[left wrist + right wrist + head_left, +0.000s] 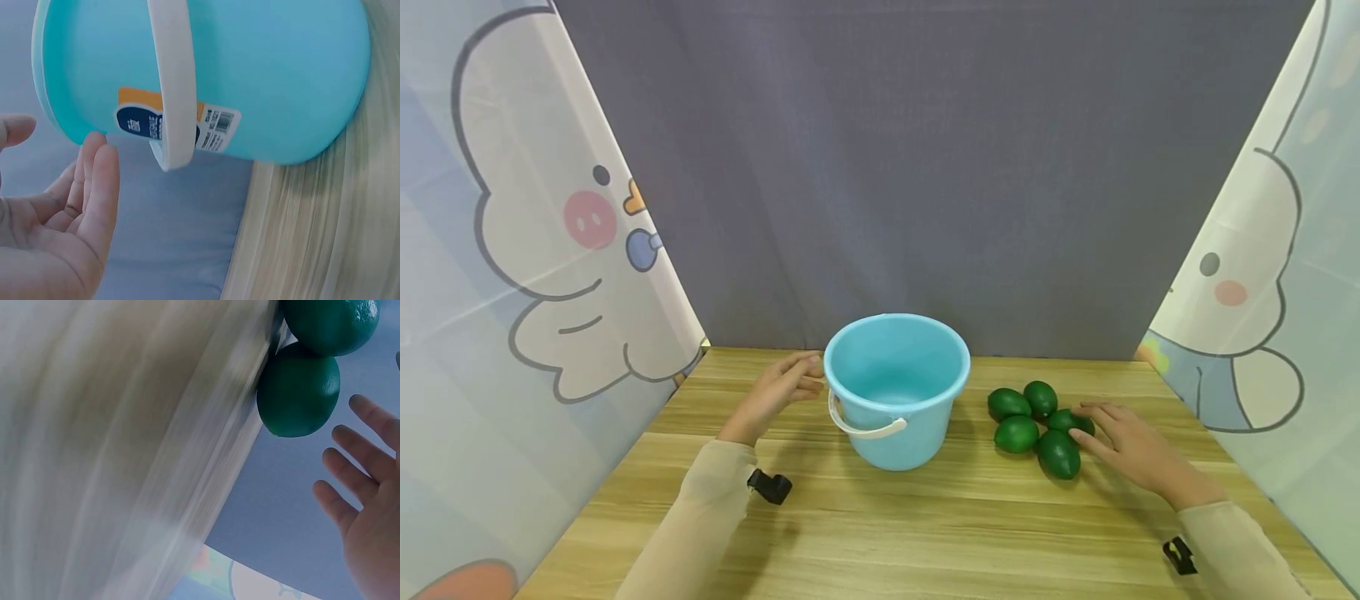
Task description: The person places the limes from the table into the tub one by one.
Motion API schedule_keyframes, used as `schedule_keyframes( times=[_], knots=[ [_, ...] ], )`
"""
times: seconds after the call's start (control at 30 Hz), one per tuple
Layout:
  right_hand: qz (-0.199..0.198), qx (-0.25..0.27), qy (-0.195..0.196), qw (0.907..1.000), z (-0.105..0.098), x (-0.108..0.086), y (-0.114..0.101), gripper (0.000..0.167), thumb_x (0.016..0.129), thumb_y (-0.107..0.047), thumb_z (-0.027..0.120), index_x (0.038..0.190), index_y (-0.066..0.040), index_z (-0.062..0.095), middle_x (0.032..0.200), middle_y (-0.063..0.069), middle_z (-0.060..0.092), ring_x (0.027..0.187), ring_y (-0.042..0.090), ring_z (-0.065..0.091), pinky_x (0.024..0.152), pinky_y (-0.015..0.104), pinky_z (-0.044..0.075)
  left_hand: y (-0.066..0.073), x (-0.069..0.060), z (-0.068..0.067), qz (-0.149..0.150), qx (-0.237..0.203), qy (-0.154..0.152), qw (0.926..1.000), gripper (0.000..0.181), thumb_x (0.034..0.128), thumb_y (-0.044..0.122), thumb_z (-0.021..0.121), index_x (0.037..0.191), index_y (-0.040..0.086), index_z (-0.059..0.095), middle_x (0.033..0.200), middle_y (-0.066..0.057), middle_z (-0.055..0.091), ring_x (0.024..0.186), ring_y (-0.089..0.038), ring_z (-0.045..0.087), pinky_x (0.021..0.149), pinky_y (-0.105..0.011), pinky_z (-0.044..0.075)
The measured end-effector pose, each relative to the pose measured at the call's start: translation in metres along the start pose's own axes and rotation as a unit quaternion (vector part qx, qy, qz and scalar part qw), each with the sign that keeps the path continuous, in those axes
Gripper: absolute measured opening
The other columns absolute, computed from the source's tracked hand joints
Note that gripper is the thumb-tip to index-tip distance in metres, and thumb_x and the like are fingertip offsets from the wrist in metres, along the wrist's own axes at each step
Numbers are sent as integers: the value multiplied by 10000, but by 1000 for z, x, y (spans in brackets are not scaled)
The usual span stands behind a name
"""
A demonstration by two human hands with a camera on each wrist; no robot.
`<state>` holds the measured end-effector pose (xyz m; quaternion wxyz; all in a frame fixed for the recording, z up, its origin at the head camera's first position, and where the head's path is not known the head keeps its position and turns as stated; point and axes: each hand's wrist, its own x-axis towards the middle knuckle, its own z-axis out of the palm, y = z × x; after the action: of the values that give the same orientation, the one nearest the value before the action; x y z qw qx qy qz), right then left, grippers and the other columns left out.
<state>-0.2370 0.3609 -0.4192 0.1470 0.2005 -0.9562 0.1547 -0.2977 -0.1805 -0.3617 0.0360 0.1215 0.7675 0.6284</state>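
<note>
A light blue bucket [895, 442] stands upright on the table, its white handle [868, 432] hanging down at the front left. At its left side is my left hand [781, 390], fingers loosely extended and fingertips near the rim; whether they touch it I cannot tell. In the left wrist view the hand [56, 231] holds nothing. Several dark green, glossy oval fruits like limes [1017, 434] lie clustered right of the bucket. Over the rightmost ones hovers my right hand [1131, 442], fingers spread. The right wrist view shows this hand [375, 487] apart from a green fruit [299, 390].
The wooden table [910, 533] backs onto a dark grey curtain [880, 167]. Cartoon-printed cloths flank it on the left [550, 250] and right [1240, 292]. A paper label [212, 125] is stuck on the bucket behind its handle.
</note>
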Motion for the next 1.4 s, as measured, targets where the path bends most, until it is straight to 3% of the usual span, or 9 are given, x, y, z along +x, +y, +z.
schedule_keyframes(
  times=[0.23, 0.63, 0.9, 1.13, 1.4],
  knots=[
    [-297, 59, 204, 9993, 5, 0, -1, 349, 984, -320, 670, 1235, -78, 645, 1256, 144, 614, 1157, 415, 537, 902, 640, 510, 3, 0, 5, -82, -340, -229, 9991, 586, 1034, 414, 558, 1459, 28, 444, 1254, -180, 554, 1049, -280, 624, 1008, -447, 546],
    [-717, -194, 480, 9961, 13, 2, -8, 369, 889, -339, 782, 1144, -88, 692, 1112, 69, 649, 987, 296, 604, 772, 513, 585, 4, 2, 8, -404, -1076, -171, 9932, 568, 1049, 332, 552, 1492, 17, 386, 1301, -170, 523, 970, -171, 624, 1057, -462, 501],
    [-725, -181, 343, 9966, 14, 3, -14, 400, 864, -374, 801, 1151, -120, 687, 1105, 43, 636, 982, 297, 618, 768, 507, 597, 6, 5, 10, -417, -1635, -296, 9852, 567, 1069, 306, 518, 1493, -36, 362, 1281, -177, 515, 897, -113, 640, 952, -286, 569],
    [-844, -355, 453, 9948, 20, 2, -14, 432, 839, -412, 818, 1147, -137, 695, 1058, -12, 620, 902, 189, 613, 698, 414, 601, 7, 6, 13, -410, -1749, -290, 9833, 534, 1066, 303, 526, 1452, -49, 415, 1216, -154, 542, 915, -129, 660, 1013, -341, 532],
    [-705, -78, 217, 9972, 19, 1, -19, 453, 832, -427, 820, 1159, -147, 682, 1052, -40, 614, 864, 159, 632, 672, 370, 599, 6, 7, 15, -522, -1867, -231, 9808, 513, 1060, 289, 541, 1432, -48, 435, 1204, -155, 532, 907, -132, 656, 930, -260, 574]
  ],
)
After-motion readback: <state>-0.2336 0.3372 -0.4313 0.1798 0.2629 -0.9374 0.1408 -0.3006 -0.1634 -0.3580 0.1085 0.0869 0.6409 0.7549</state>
